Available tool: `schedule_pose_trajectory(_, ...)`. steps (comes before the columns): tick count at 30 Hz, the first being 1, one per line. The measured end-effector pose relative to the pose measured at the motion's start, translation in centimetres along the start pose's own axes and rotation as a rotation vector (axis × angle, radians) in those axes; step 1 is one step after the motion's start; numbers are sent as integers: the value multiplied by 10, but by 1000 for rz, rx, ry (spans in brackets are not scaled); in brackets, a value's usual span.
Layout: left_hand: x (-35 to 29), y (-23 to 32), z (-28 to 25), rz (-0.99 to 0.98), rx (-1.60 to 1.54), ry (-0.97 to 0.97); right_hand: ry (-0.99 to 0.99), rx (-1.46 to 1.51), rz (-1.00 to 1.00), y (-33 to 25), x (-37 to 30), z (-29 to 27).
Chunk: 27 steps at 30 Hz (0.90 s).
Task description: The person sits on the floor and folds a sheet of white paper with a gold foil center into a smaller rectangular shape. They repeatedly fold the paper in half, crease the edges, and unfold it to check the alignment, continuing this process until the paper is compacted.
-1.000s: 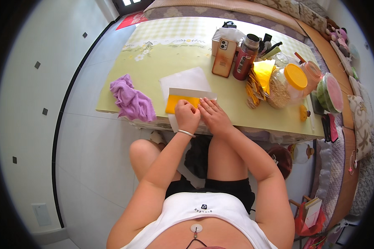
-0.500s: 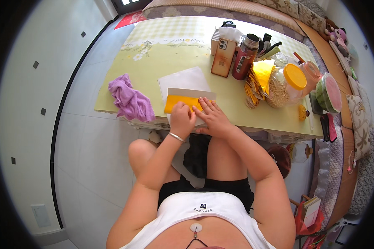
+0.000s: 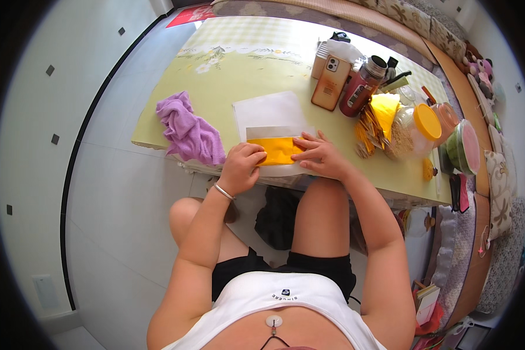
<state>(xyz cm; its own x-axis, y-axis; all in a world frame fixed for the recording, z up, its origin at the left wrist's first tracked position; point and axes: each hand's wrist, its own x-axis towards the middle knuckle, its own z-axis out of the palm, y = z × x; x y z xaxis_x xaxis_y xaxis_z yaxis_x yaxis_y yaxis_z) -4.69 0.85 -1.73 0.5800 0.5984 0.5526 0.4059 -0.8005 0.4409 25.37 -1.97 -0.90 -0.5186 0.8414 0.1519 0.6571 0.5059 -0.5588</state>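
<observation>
A folded yellow foil paper (image 3: 279,153) lies near the table's front edge, a pale grey strip (image 3: 268,132) showing along its far side. Under it are white paper sheets (image 3: 268,109). My left hand (image 3: 243,167) pinches the left end of the yellow paper, its fingers bent and close together. At the other end, my right hand (image 3: 325,156) holds the paper with its fingertips, the fingers slightly apart. A crumpled purple cloth (image 3: 186,128) rests left of my left hand and hangs over the table edge.
Toward the right stand a phone (image 3: 331,81), a dark red bottle (image 3: 361,87), a bundle of folded yellow papers (image 3: 379,119), a yellow-lidded jar (image 3: 427,122) and a cut watermelon (image 3: 464,149). My knees are under the front edge of the table (image 3: 216,76).
My left hand has moved from the middle of the yellow paper to its left end. My right hand has shifted to the right end. The whole view has tilted slightly.
</observation>
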Motion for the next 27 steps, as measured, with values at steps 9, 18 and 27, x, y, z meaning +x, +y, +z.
schedule_pose_trajectory(9,-5,1,17,-17,-62,136,460,-95,106,-73,30,50)
schedule_pose_trajectory(18,3,-27,3,-368,-52,125,662,-154,290,-76,37,84)
schedule_pose_trajectory(27,14,-24,18,-397,131,153,685,-226,348,-79,43,86)
